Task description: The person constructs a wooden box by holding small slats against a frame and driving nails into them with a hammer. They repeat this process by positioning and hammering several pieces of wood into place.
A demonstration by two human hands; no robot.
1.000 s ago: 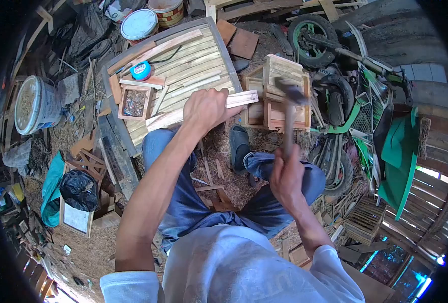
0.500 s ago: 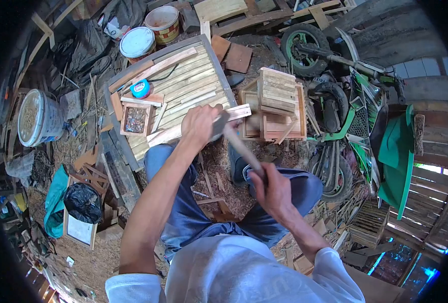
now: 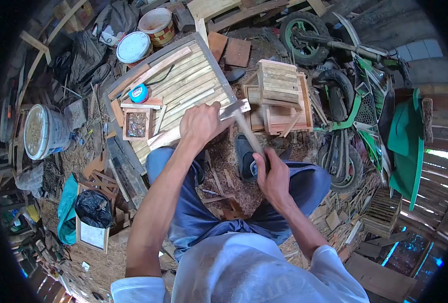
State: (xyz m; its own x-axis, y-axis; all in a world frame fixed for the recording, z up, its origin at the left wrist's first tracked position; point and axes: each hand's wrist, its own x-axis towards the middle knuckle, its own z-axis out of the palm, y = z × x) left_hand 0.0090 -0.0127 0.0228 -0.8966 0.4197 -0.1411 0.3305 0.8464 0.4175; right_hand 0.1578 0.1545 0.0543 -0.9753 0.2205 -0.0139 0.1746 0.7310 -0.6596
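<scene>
My left hand (image 3: pixel 200 122) is closed over a pale wooden strip (image 3: pixel 164 137), which lies slantwise across the near edge of a slatted wooden work table (image 3: pixel 186 83). Its right end juts past the table corner. In my right hand (image 3: pixel 273 177) is a hammer (image 3: pixel 249 134), gripped low on its wooden handle. The blurred dark hammer head overlaps the strip near its right end, just right of my left fingers. On the table, a small open wooden box (image 3: pixel 136 124) holds tiny metal pieces that look like nails, with a blue round tub (image 3: pixel 138 93) behind it.
Slatted wooden boxes (image 3: pixel 279 90) stand stacked right of the table. Beyond them is a green motorcycle (image 3: pixel 355 108). Buckets (image 3: pixel 134 46) stand behind the table, and another bucket (image 3: pixel 44 131) is at far left. Wood scraps and shavings cover the ground around my feet.
The hammer head has shifted right, from beside my left knuckles toward the strip's right end. My left hand keeps its hold on the strip. The whole view has shifted slightly.
</scene>
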